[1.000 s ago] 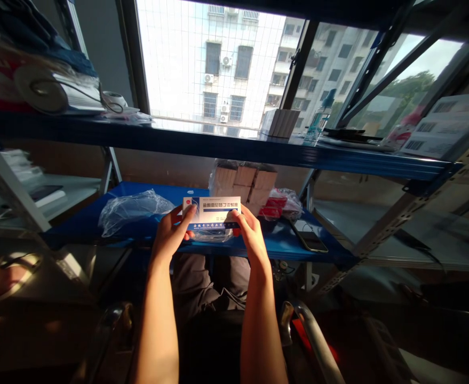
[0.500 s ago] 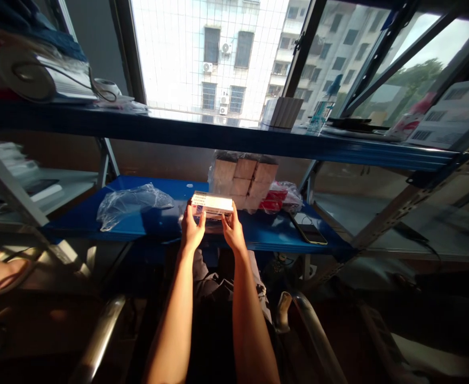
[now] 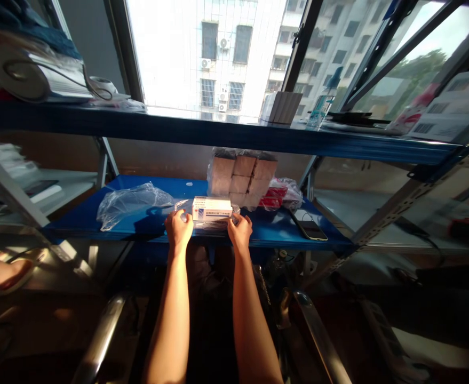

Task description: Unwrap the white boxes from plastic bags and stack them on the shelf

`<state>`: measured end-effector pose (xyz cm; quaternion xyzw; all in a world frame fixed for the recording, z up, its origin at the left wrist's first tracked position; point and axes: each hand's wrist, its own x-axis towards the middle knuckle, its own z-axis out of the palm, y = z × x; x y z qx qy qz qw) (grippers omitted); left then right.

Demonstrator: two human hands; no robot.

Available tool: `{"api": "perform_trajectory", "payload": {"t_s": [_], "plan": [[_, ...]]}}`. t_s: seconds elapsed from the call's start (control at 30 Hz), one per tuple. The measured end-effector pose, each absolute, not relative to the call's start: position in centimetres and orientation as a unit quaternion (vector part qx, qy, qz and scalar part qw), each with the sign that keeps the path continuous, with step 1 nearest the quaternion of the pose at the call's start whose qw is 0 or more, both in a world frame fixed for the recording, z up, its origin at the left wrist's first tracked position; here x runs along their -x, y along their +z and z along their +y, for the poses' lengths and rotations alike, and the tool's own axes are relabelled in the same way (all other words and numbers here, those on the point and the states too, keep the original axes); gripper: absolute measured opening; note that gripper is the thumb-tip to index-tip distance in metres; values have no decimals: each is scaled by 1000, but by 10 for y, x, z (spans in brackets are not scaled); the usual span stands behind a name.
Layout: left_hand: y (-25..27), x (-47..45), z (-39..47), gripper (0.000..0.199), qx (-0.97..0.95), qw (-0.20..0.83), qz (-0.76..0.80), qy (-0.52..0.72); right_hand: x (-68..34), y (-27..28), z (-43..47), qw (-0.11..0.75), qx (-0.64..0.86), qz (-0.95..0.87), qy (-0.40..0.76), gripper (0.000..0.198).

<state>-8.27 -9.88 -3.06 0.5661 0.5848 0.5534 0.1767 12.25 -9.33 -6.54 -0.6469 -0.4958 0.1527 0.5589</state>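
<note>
A white carton with blue print [image 3: 212, 209] rests on clear plastic wrap [image 3: 210, 224] near the front edge of the blue table. My left hand [image 3: 179, 228] is closed, pinching the wrap at the carton's left end. At the right end my right hand [image 3: 240, 230] pinches the wrap in the same way. Behind the carton stands a plastic-wrapped stack of brown boxes [image 3: 240, 178]. To the left lies a crumpled clear plastic bag [image 3: 134, 204].
A phone [image 3: 309, 226] lies at the table's right, near a red-and-clear package [image 3: 276, 196]. The blue upper shelf [image 3: 202, 131] crosses above the table. Metal armrests [image 3: 102, 336] flank me. Someone's foot [image 3: 14, 272] shows at far left.
The carton, held between both hands before, has come down onto the plastic wrap. My hands have let it go, moved apart and taken hold of the wrap on either side.
</note>
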Motion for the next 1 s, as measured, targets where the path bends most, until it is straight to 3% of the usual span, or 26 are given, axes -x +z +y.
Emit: {"api": "perform_trajectory", "payload": {"t_s": [0.17,0.33,0.57,0.7,0.83,1.0], "plan": [[-21,72,-97,39,-539,167,575,592,-122,-44,-96,652,475,-543,232,63],[-2,62,-102,43,-554,111,489,664,-124,-5,-119,668,377,-565,303,74],[31,76,-130,22,-468,-30,539,700,-128,25,-142,682,383,-555,284,54],[46,96,-143,42,-484,50,623,612,-133,34,-147,681,459,-551,150,34],[52,121,-150,15,-506,108,693,503,-139,42,-154,670,484,-558,66,33],[53,126,-153,15,-501,164,627,574,-145,45,-160,667,492,-559,3,22]]}}
